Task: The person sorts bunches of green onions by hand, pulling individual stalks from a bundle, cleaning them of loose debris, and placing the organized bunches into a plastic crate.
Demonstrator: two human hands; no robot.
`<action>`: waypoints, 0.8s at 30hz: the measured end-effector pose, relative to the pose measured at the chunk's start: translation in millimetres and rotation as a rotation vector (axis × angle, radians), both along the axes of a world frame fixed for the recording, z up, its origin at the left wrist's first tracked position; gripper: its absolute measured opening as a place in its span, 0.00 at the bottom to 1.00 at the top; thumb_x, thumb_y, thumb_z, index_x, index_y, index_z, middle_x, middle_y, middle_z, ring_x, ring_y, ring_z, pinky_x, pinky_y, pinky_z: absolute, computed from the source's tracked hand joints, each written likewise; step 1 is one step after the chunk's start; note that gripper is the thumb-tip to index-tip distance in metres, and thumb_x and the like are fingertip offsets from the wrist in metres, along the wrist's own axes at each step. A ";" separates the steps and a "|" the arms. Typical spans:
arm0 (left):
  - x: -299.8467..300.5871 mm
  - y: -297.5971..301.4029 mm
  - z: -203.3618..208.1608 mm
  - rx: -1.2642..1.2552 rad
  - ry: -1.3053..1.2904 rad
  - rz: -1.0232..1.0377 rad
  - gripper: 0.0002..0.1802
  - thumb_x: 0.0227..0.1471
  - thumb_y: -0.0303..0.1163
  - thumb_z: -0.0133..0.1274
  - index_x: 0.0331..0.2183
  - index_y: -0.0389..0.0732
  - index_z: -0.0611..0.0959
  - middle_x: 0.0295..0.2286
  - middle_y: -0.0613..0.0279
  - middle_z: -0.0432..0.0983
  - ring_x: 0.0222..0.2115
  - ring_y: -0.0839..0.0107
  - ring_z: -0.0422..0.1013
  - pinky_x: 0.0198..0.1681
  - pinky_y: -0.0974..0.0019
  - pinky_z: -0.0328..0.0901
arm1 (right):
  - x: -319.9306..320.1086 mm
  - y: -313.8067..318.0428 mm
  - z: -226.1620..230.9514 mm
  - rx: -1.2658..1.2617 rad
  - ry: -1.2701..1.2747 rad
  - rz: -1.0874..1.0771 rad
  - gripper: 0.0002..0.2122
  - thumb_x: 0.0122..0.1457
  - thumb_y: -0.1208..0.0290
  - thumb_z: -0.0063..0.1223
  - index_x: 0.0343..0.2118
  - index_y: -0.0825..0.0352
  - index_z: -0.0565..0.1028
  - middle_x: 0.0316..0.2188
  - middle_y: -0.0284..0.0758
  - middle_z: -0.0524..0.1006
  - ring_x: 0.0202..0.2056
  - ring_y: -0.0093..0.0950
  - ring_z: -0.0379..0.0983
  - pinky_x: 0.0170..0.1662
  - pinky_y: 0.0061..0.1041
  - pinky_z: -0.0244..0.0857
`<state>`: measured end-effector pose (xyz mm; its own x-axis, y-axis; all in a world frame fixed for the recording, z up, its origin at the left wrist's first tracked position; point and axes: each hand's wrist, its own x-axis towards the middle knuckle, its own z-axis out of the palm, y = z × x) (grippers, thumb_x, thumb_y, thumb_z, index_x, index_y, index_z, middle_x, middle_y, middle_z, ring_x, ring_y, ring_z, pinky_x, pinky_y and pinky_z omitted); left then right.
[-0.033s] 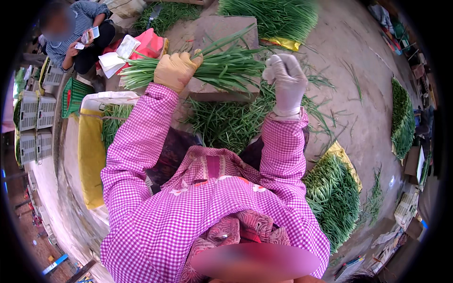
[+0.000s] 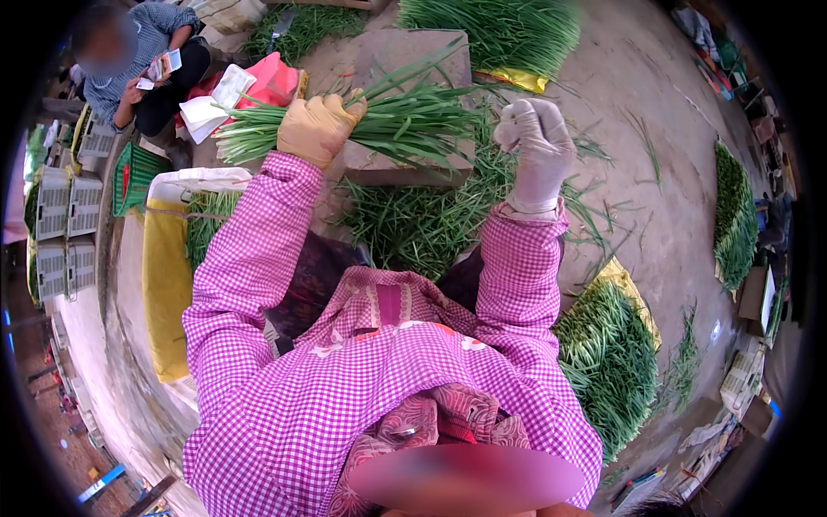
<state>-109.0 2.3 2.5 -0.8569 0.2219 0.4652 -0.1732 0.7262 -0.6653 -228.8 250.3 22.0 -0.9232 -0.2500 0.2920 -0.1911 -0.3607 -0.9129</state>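
My left hand point(image 2: 315, 129), in a yellowish glove, is closed round a bunch of garlic chives point(image 2: 413, 125). Pale stalk ends stick out on its left, and the green leaves spread rightward over a grey block point(image 2: 409, 172). To the right of the leaf tips is my right hand point(image 2: 538, 151), in a whitish glove. Its fingers are curled in towards the thumb, apart from the bunch; whether anything small is inside cannot be seen. Loose green leaves point(image 2: 405, 224) lie heaped on the ground below the block, between my knees.
Chive piles lie at the far side point(image 2: 491, 34), lower right point(image 2: 612, 370) and far right point(image 2: 735, 215). On my left stands a white box point(image 2: 194, 181) with yellow cloth. A person point(image 2: 146, 65) crouches at upper left, holding small papers, near an open notebook point(image 2: 215, 103) on red cloth.
My right hand has shifted slightly to the right, away from the leaf tips. My left hand and the bunch have moved a little to the left.
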 end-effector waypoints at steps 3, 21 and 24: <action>2.0 -1.4 3.9 -0.019 0.011 0.003 0.08 0.47 0.33 0.50 0.34 0.55 0.76 0.17 0.71 0.61 0.17 0.73 0.63 0.18 0.67 0.57 | 2.2 1.8 -1.2 0.119 0.125 0.059 0.08 0.56 0.68 0.56 0.28 0.68 0.75 0.15 0.26 0.72 0.17 0.13 0.64 0.20 0.15 0.58; 6.5 -17.5 -20.0 0.066 0.102 0.039 0.10 0.44 0.34 0.54 0.33 0.60 0.80 0.18 0.71 0.60 0.18 0.72 0.63 0.18 0.67 0.59 | -37.6 33.9 -20.1 0.286 0.372 -0.218 0.10 0.57 0.63 0.53 0.34 0.65 0.77 0.23 0.32 0.77 0.25 0.23 0.72 0.29 0.23 0.64; 7.4 -19.1 -18.4 0.088 0.094 0.052 0.11 0.44 0.34 0.54 0.33 0.60 0.80 0.18 0.71 0.60 0.18 0.72 0.63 0.19 0.67 0.59 | -32.3 28.7 -26.2 0.668 0.468 -0.123 0.12 0.53 0.58 0.56 0.34 0.61 0.78 0.23 0.34 0.77 0.26 0.29 0.73 0.31 0.27 0.65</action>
<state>-101.6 -16.8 -15.8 -0.8182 0.1329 0.5594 -0.2704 0.7697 -0.5783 -261.1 279.0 -4.2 -0.7752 -0.4122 0.4786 -0.6074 0.2784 -0.7441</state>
